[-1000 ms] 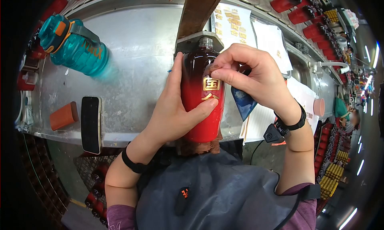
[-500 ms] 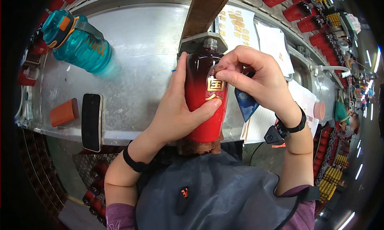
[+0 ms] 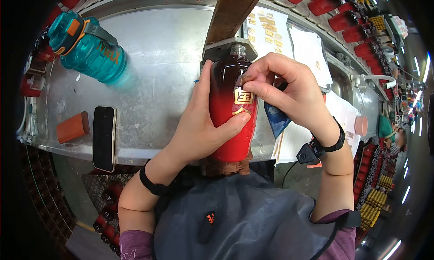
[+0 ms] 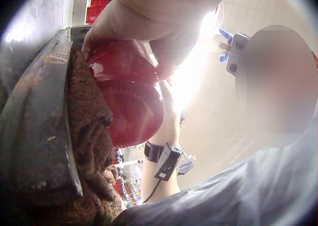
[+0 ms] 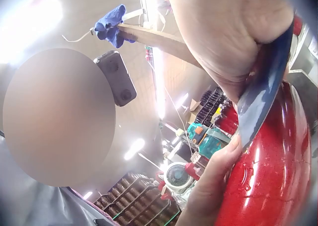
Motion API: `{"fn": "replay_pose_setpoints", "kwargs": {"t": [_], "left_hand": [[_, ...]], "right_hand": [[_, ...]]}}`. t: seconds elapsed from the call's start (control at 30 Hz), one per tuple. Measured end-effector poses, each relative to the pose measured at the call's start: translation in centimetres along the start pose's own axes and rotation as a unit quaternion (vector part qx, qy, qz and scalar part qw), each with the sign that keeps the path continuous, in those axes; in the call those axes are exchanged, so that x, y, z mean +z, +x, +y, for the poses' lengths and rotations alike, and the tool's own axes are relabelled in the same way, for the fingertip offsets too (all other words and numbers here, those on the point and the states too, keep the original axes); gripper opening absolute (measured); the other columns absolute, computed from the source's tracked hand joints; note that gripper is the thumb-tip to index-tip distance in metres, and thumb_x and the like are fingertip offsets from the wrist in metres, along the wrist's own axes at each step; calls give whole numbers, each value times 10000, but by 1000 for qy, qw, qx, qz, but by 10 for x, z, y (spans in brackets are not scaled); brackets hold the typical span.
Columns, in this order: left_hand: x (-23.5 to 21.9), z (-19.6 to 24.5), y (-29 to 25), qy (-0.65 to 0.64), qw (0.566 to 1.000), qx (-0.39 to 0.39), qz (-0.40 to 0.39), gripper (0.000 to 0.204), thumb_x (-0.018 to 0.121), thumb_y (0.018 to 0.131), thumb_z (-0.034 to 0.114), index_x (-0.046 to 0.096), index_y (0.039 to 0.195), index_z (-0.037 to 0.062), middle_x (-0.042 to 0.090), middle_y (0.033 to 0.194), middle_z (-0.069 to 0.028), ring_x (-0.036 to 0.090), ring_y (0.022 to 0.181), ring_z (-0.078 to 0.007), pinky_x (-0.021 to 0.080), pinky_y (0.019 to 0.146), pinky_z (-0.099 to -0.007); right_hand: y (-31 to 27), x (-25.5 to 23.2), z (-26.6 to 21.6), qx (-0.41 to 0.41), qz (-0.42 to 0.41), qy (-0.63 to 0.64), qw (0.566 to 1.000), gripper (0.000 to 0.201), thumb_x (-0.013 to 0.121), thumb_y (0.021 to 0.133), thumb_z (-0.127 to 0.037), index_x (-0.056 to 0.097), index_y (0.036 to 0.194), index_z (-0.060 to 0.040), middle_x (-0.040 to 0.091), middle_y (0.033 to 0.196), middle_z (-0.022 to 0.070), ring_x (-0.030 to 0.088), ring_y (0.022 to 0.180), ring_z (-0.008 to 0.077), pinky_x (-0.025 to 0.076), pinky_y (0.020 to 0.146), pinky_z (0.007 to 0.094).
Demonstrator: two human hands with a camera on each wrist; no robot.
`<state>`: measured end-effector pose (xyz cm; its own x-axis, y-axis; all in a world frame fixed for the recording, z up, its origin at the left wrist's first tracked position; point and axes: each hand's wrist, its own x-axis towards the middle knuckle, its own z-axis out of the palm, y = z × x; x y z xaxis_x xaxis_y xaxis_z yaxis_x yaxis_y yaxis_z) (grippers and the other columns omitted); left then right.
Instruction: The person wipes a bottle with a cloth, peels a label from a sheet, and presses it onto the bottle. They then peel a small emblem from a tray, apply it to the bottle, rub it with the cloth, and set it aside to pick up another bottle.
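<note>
A glossy bottle (image 3: 237, 144), dark at the neck and red below, lies on the bench, base toward the person. My left hand (image 3: 199, 120) grips its left side, thumb across the front. A gold square character (image 3: 244, 96) sits on the bottle, with another gold mark (image 3: 241, 111) by the thumb. At the upper mark, my right hand (image 3: 291, 88) pinches a small brownish piece (image 3: 246, 79) against the glass. A flat, pointed blue sheet (image 3: 276, 120) is tucked in that hand's palm; the right wrist view shows the blue sheet (image 5: 266, 91) edge-on beside the bottle.
Brown cloth (image 3: 226, 168) pads the bottle's base. Behind the neck stand a metal bracket (image 3: 212, 48) and a brown bar (image 3: 230, 11). A teal water bottle (image 3: 92, 56), phone (image 3: 104, 138) and orange-brown block (image 3: 73, 127) lie left; sheets of gold decals (image 3: 269, 29) lie right.
The head view has shifted slightly, moving the bottle and both hands a little rightward in frame. Both hands keep nearly the same pose on the bottle.
</note>
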<state>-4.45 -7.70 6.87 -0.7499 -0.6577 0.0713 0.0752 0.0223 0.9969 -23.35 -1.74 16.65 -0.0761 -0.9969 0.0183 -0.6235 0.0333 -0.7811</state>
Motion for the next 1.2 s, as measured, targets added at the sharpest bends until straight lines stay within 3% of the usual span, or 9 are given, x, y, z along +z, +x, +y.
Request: {"fn": "replay_pose_setpoints", "kwargs": {"t": [0.27, 0.4, 0.47, 0.5, 0.6, 0.8, 1.2], "left_hand": [[-2, 0, 0, 1, 1000, 0, 2, 1033, 773, 823, 240, 93, 1529, -88, 396, 1428, -269, 434, 1341, -339, 363, 1113, -410], [-5, 4, 4, -8, 1000, -25, 14, 1003, 770, 830, 233, 121, 1535, -65, 416, 1410, -250, 444, 1331, -326, 354, 1122, -427], [-6, 10, 11, -65, 993, -52, 78, 871, 761, 845, 210, 255, 1512, -30, 430, 1395, -218, 461, 1315, -302, 344, 1132, -439], [-7, 11, 16, -63, 994, -50, 75, 871, 761, 845, 210, 255, 1512, -30, 430, 1395, -218, 461, 1315, -302, 344, 1132, -439], [-7, 16, 28, -36, 993, 34, 105, 565, 737, 877, 161, 489, 1358, 1, 458, 1345, -166, 489, 1282, -247, 364, 1120, -405], [0, 22, 32, -100, 992, -35, 70, 440, 695, 909, 104, 519, 1298, 2, 496, 1269, -125, 546, 1201, -186, 435, 1028, -312], [3, 20, 33, -146, 986, -39, 71, 410, 664, 923, 58, 502, 1296, 2, 550, 1231, -101, 556, 1162, -158, 437, 1015, -302]], "right_hand": [[1, 3, 0, 11, 10, 5, 1000, 176, 736, 859, -92, 639, 993, -33, 585, 706, 7, 555, 635, 97, 466, 599, 247], [1, 2, 4, 33, 21, 70, 997, 251, 745, 861, -99, 614, 1059, -15, 585, 732, -4, 545, 663, 74, 463, 618, 234], [1, 2, 7, 40, 25, 85, 995, 269, 746, 864, -99, 608, 1076, -8, 586, 746, -10, 538, 676, 65, 461, 629, 228], [0, 3, 9, 48, 28, 110, 992, 271, 743, 868, -98, 606, 1084, -8, 585, 759, -15, 530, 685, 59, 459, 638, 224], [-1, 5, 11, 63, 36, 150, 986, 271, 736, 876, -95, 604, 1095, -7, 583, 777, -23, 517, 699, 50, 454, 650, 218], [-3, 8, 14, 51, 53, 143, 987, 259, 725, 881, -86, 597, 1095, -14, 585, 754, -17, 527, 670, 59, 456, 627, 229], [-4, 8, 11, 23, 71, 95, 993, 262, 712, 868, -76, 560, 1072, -14, 599, 718, 38, 570, 626, 133, 467, 590, 275]]}}
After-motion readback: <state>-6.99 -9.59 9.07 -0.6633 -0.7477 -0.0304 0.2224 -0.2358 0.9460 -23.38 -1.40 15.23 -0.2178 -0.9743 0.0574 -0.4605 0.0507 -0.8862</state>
